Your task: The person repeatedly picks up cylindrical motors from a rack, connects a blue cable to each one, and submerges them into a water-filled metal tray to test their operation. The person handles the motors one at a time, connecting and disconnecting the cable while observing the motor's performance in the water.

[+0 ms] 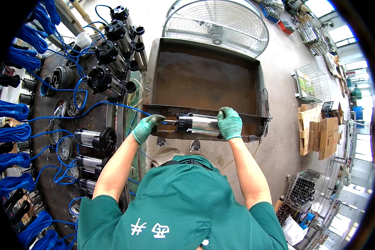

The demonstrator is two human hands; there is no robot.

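Tank (153, 73), near side: your right hand (230, 123) is clasping pump motor (204, 124), left hand (145, 128) pinching blue cable (129, 107); ideally leaving slack.

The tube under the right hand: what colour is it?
The tube is silver, black at its left end; head view shows best.

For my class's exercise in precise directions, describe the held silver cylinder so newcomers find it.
Start at the large rectangular tank above centre. Along its lower edge, find the silver cylinder with a black left end. Unlike the cylinders on the left bench, it is gripped by the gloved right hand.
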